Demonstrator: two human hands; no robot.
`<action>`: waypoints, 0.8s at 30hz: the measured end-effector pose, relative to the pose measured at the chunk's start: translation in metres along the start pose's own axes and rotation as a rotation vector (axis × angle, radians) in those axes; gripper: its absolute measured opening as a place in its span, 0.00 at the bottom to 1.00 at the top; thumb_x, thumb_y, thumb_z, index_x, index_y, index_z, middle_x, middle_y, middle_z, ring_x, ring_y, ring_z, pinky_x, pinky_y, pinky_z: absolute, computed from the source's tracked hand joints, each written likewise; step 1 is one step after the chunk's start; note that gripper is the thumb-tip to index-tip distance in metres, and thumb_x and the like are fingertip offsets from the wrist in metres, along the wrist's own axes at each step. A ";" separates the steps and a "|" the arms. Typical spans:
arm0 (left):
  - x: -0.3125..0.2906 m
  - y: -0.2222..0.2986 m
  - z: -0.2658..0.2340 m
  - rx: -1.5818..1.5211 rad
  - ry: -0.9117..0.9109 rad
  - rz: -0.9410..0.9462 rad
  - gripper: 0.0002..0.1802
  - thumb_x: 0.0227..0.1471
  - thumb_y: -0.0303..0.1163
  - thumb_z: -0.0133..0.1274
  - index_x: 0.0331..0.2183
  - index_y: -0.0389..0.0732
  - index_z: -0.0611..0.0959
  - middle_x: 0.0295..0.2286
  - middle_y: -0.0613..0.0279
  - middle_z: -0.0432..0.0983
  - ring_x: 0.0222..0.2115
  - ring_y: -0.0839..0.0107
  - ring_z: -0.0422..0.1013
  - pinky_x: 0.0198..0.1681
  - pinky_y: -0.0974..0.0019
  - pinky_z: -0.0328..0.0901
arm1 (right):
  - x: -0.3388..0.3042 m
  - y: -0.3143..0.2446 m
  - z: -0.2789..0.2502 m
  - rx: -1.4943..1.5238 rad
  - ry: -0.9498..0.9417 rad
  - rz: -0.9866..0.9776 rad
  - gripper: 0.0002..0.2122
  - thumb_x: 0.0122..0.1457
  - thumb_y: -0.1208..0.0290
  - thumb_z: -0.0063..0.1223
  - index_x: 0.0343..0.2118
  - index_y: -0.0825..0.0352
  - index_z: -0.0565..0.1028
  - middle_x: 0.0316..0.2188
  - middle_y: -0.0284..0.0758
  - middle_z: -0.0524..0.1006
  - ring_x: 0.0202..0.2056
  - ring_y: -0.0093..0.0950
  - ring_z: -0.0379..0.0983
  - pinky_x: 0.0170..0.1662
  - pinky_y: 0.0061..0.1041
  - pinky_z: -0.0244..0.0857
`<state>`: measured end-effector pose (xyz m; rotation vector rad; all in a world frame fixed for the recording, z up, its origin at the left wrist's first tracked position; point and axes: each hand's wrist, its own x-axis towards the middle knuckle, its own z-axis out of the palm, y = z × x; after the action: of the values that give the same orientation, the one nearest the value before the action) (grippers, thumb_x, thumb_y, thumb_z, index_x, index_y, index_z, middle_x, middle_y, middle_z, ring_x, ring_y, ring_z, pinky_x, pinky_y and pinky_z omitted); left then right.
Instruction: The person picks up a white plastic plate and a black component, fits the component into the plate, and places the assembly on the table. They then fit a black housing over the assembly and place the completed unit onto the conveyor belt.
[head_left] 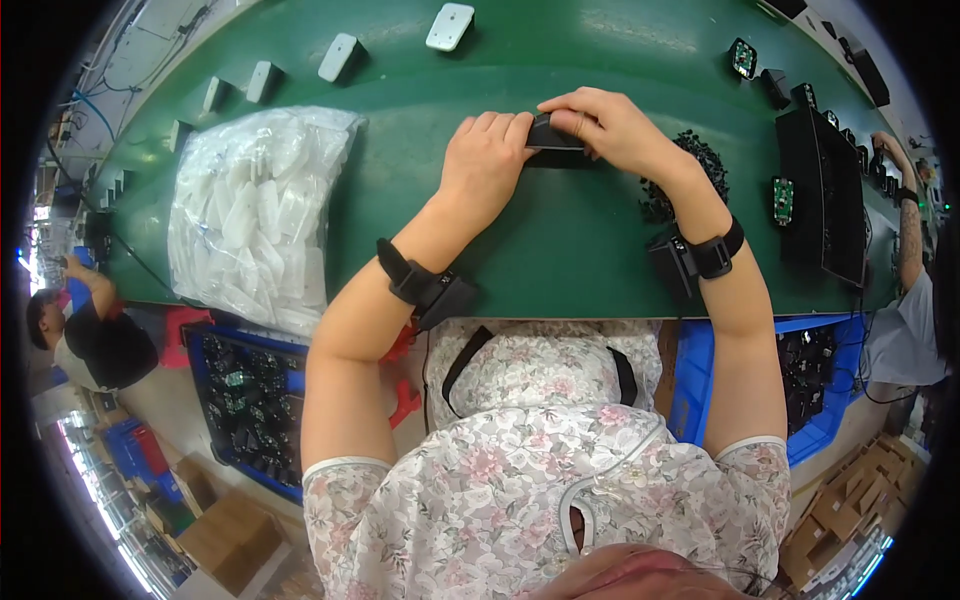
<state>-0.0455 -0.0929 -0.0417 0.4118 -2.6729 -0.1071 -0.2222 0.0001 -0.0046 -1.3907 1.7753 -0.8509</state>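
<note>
A small black plastic housing [553, 137] is held between my two hands just above the green table. My left hand [486, 158] is closed on its left end, fingers curled over the far side. At its right end, my right hand [607, 127] grips with the thumb on the near side and the index finger reaching along the top. What lies inside the housing cannot be made out. Close to my right forearm is a heap of small black parts [704, 158]. A black band with a small box is strapped round each wrist.
A clear bag of white plastic pieces [250, 215] lies at left. White-faced units [450, 27] line the far side. A black box [822, 195] and a green circuit board [783, 200] are at right. Blue bins [250, 400] stand below; co-workers sit on both sides.
</note>
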 end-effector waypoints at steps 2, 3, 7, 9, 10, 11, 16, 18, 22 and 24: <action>0.010 -0.005 0.000 -0.092 -0.006 -0.032 0.21 0.43 0.35 0.57 0.40 0.36 0.75 0.34 0.55 0.76 0.36 0.61 0.71 0.39 0.62 0.65 | -0.002 0.020 0.005 -0.181 0.165 -0.346 0.16 0.55 0.65 0.54 0.46 0.63 0.72 0.33 0.31 0.71 0.28 0.21 0.65 0.33 0.21 0.62; 0.014 -0.008 -0.001 -0.091 -0.002 -0.021 0.21 0.43 0.35 0.57 0.40 0.36 0.75 0.34 0.55 0.76 0.36 0.61 0.71 0.39 0.62 0.65 | -0.007 0.016 0.006 -0.138 0.191 -0.326 0.17 0.54 0.65 0.55 0.46 0.64 0.71 0.34 0.32 0.71 0.28 0.22 0.64 0.33 0.21 0.61; 0.033 0.000 -0.005 -0.555 0.006 -0.142 0.16 0.47 0.33 0.55 0.38 0.36 0.77 0.27 0.54 0.77 0.29 0.61 0.73 0.32 0.63 0.67 | -0.011 0.015 -0.004 -0.070 0.254 -0.225 0.18 0.55 0.61 0.53 0.46 0.65 0.71 0.35 0.32 0.72 0.29 0.21 0.66 0.32 0.20 0.61; 0.048 0.006 0.001 -0.698 0.001 -0.161 0.14 0.49 0.32 0.54 0.38 0.35 0.77 0.26 0.54 0.77 0.26 0.62 0.74 0.29 0.64 0.67 | -0.013 0.020 -0.014 -0.049 0.275 -0.180 0.18 0.56 0.60 0.52 0.46 0.65 0.70 0.35 0.32 0.72 0.29 0.21 0.67 0.32 0.20 0.61; 0.055 0.007 -0.001 -0.811 -0.052 -0.236 0.14 0.50 0.32 0.53 0.38 0.34 0.77 0.25 0.55 0.77 0.23 0.66 0.74 0.26 0.66 0.67 | -0.016 0.008 -0.020 -0.066 0.296 -0.078 0.18 0.56 0.59 0.52 0.45 0.65 0.71 0.35 0.32 0.73 0.29 0.21 0.68 0.32 0.20 0.62; 0.062 0.008 0.000 -0.923 -0.109 -0.313 0.14 0.51 0.32 0.53 0.37 0.33 0.77 0.24 0.56 0.77 0.20 0.69 0.74 0.24 0.68 0.67 | -0.020 0.005 -0.024 -0.081 0.315 0.026 0.18 0.57 0.58 0.51 0.45 0.65 0.71 0.35 0.32 0.74 0.29 0.21 0.68 0.33 0.19 0.63; 0.124 -0.017 0.036 -1.158 -0.212 -0.485 0.16 0.56 0.35 0.47 0.37 0.29 0.76 0.24 0.59 0.77 0.19 0.80 0.70 0.20 0.78 0.61 | -0.047 0.028 -0.070 -0.358 0.764 -0.055 0.15 0.55 0.63 0.54 0.43 0.64 0.74 0.34 0.31 0.75 0.29 0.20 0.69 0.34 0.19 0.64; 0.145 -0.035 0.051 -1.219 -0.194 -0.597 0.16 0.57 0.36 0.47 0.37 0.29 0.76 0.24 0.59 0.78 0.19 0.79 0.70 0.20 0.79 0.62 | -0.071 0.045 -0.086 -0.322 0.713 0.057 0.13 0.52 0.68 0.57 0.41 0.65 0.74 0.31 0.31 0.74 0.28 0.21 0.68 0.33 0.20 0.63; 0.161 -0.061 0.069 -1.171 -0.233 -0.784 0.17 0.57 0.37 0.47 0.36 0.29 0.76 0.25 0.56 0.78 0.19 0.78 0.71 0.20 0.79 0.63 | -0.102 0.054 -0.071 -0.437 0.537 0.148 0.14 0.48 0.72 0.60 0.38 0.67 0.74 0.27 0.32 0.71 0.25 0.23 0.66 0.31 0.22 0.62; 0.160 -0.064 0.069 -1.150 -0.305 -0.785 0.18 0.57 0.38 0.47 0.36 0.29 0.76 0.26 0.53 0.79 0.18 0.77 0.72 0.18 0.79 0.63 | -0.109 0.052 -0.055 -0.508 0.444 0.107 0.13 0.45 0.76 0.61 0.34 0.69 0.72 0.24 0.33 0.67 0.23 0.24 0.63 0.29 0.22 0.61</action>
<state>-0.1958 -0.2015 -0.0483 1.0104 -2.0359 -1.8900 -0.2775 0.1215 -0.0047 -1.4706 2.5167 -0.7151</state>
